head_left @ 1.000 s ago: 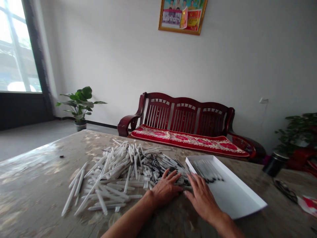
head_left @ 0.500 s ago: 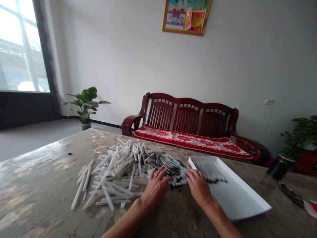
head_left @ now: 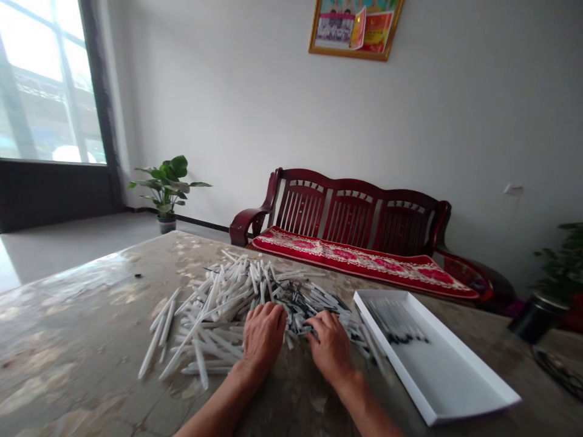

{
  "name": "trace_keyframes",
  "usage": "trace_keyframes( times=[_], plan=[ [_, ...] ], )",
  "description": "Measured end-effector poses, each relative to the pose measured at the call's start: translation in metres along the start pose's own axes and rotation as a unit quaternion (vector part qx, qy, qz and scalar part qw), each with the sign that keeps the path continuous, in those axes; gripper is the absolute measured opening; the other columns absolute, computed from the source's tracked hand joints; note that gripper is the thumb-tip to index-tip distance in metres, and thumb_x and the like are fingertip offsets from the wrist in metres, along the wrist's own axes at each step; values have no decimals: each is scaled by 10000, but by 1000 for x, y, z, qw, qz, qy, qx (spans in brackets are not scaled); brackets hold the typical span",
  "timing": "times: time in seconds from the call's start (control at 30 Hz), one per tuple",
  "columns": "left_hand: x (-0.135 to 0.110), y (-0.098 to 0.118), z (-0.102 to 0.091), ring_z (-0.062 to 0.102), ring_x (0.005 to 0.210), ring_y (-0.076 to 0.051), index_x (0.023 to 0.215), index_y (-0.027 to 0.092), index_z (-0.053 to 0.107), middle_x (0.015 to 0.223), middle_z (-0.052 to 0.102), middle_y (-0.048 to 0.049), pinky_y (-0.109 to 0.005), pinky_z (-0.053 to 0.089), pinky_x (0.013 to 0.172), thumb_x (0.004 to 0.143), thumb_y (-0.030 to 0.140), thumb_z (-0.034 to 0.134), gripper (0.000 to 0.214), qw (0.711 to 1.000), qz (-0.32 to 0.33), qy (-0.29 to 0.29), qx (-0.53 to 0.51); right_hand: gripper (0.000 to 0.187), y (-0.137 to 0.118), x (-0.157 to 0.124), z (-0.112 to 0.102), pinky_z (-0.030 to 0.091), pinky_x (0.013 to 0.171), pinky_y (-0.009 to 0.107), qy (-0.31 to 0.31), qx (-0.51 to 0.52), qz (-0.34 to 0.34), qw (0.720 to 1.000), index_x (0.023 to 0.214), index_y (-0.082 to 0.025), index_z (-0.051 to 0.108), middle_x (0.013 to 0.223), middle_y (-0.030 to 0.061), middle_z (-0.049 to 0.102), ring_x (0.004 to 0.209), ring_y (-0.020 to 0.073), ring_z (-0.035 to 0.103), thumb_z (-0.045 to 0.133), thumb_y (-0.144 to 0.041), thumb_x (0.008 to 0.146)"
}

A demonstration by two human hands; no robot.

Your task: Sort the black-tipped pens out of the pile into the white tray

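Note:
A big loose heap of white pen barrels (head_left: 218,303) mixed with black-tipped pieces lies on the marbled table (head_left: 68,328). My left hand (head_left: 263,335) rests on the near edge of the heap, its fingers curled down into the barrels. Just to its right, my right hand (head_left: 331,347) also sits at the heap's edge, fingertips bent and pinched among small black-and-white pieces. What either hand grips is hidden under the fingers. A white shallow tray (head_left: 460,388) at the right holds a row of assembled pens (head_left: 396,321) at its far end.
A red wooden bench (head_left: 359,237) with a red cushion stands behind the table. A potted plant (head_left: 167,189) is by the window at left. A dark cup (head_left: 532,315) and black cable (head_left: 558,370) lie at the table's right.
Both hands have moved left from beside the tray to the heap's near edge, and their fingers went from flat and spread to curled. The view has also swung a little.

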State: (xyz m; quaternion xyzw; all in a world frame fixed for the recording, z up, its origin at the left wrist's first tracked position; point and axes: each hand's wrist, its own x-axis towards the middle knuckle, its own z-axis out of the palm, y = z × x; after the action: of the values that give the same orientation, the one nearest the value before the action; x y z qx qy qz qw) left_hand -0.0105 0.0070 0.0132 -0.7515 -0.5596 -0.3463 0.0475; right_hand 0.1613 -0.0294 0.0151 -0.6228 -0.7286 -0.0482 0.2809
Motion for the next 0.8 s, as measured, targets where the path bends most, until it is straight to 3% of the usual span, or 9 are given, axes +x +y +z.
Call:
trace_keyframes(
  times=[0.07,0.17,0.27,0.33,0.47,0.57,0.67,0.8],
  plan=[
    [3,-4,-3,599,849,-219,807,234,663,832,685,-35,-328,359,750,944,310,445,268,1000,-25,8,-11,278,-10,2,3,413,870,293,-10,11,-24,1000,986,-299,700,966,12,642,954,200,562,630,-103,803],
    [9,-14,-5,623,870,-195,904,234,665,912,716,-30,-290,368,728,947,274,431,242,990,-118,26,-76,313,-26,5,8,404,892,298,-28,39,-63,997,1063,-330,681,1019,5,632,989,199,545,632,-138,821],
    [13,-22,-4,638,833,-172,953,239,660,943,731,-20,-262,362,667,949,263,415,246,969,-207,34,-132,332,-40,8,17,402,901,322,-37,30,-59,997,1147,-316,641,1067,17,623,1015,217,527,652,-216,831],
    [13,-24,-3,641,826,-172,974,243,659,942,735,-19,-258,356,649,950,272,413,248,963,-223,35,-145,313,-44,9,23,401,898,340,-45,7,-52,998,1144,-297,634,1064,26,620,1017,229,515,658,-259,834],
    [11,-22,-3,649,849,-176,1008,243,638,975,733,-21,-257,373,666,953,260,402,244,967,-201,34,-150,229,-41,10,32,398,880,349,-46,-28,-54,997,1075,-290,648,1027,26,618,1001,233,503,649,-272,847],
    [9,-18,-4,653,858,-180,1011,242,630,1012,724,-25,-265,393,711,945,248,410,230,983,-145,8,-112,177,-33,10,32,396,851,341,-30,-51,-42,997,1007,-287,664,985,20,625,972,224,510,602,-195,870],
    [6,-13,-5,652,835,-183,948,241,645,959,715,-31,-273,397,731,932,279,439,210,995,-77,-43,-45,195,-24,10,30,391,827,334,-12,-69,-34,997,973,-290,676,957,21,636,956,218,516,577,-154,876],
    [3,-9,-10,657,818,-186,862,251,659,880,698,-20,-261,395,680,868,356,549,152,990,-33,-134,2,186,-12,10,29,383,814,330,12,-89,-20,996,949,-282,689,928,29,643,932,217,514,575,-151,881]
  ],
)
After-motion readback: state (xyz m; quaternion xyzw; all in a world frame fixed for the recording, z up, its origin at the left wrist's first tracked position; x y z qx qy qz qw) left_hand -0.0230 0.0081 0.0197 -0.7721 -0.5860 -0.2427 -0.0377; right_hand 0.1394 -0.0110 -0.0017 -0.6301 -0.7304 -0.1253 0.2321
